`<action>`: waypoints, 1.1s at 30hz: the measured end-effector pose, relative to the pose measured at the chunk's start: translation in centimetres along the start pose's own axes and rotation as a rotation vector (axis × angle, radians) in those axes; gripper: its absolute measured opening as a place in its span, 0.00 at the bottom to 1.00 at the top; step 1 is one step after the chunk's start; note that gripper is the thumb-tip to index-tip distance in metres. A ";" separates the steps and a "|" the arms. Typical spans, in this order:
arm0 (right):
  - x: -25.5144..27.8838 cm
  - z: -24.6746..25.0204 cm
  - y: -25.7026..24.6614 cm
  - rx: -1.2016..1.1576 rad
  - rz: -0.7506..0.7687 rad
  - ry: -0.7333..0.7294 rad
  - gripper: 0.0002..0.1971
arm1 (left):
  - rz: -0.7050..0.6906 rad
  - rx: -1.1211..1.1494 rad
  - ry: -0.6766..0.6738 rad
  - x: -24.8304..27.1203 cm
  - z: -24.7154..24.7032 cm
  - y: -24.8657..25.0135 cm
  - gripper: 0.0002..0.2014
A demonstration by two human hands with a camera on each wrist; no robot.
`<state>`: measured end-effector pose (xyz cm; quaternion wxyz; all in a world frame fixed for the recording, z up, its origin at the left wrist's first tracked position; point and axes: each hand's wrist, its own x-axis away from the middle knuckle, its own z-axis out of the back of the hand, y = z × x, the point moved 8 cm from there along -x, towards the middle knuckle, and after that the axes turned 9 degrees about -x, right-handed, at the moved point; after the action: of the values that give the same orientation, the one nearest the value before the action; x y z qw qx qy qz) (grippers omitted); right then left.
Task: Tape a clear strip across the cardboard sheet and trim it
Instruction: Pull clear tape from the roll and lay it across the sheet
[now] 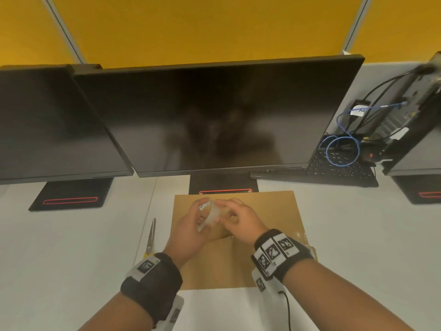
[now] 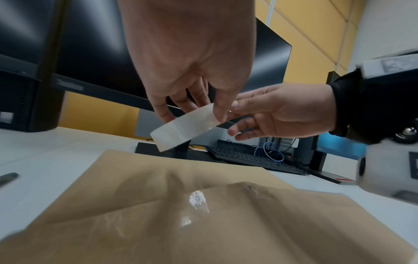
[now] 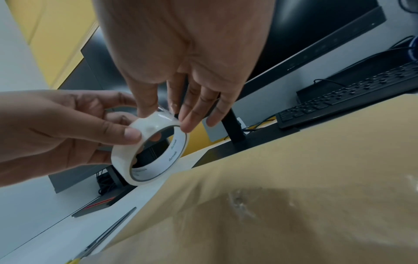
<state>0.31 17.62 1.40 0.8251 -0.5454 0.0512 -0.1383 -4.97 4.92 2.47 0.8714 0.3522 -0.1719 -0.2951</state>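
A brown cardboard sheet (image 1: pixel 269 211) lies flat on the white desk, with a glossy strip of clear tape (image 2: pixel 196 200) stuck across its near part. Above the sheet my left hand (image 1: pixel 191 223) grips a roll of clear tape (image 1: pixel 211 216), thumb on the outer face and fingers through the core (image 3: pixel 156 148). My right hand (image 1: pixel 229 211) meets the roll from the right. Its thumb and forefinger pinch the loose tape end (image 3: pixel 166 111) at the top of the roll. Closed scissors (image 1: pixel 150 237) with a yellow handle lie on the desk left of the sheet.
Two dark monitors (image 1: pixel 214 115) stand right behind the sheet, their black bases (image 1: pixel 224 185) touching its far edge. A black keyboard (image 1: pixel 334 168) with blue cables and a computer case sits at the back right. White desk (image 1: pixel 71 247) shows on both sides.
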 end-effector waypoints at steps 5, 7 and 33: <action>1.0 2.5 1.0 0.007 -0.015 0.112 0.07 | -0.032 -0.035 -0.055 -0.3 -1.8 1.0 0.25; 1.5 3.3 1.3 -0.002 -0.018 0.136 0.04 | -0.051 -0.047 -0.062 -0.5 -2.3 1.6 0.25; 10.6 11.5 9.3 -0.464 -0.563 0.455 0.05 | -0.328 -0.609 -0.286 -4.6 -7.4 8.4 0.27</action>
<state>14.76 28.23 -1.78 0.5784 -0.6648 0.1105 -0.4597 -1.44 16.52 2.96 0.8445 0.0549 -0.1375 -0.5147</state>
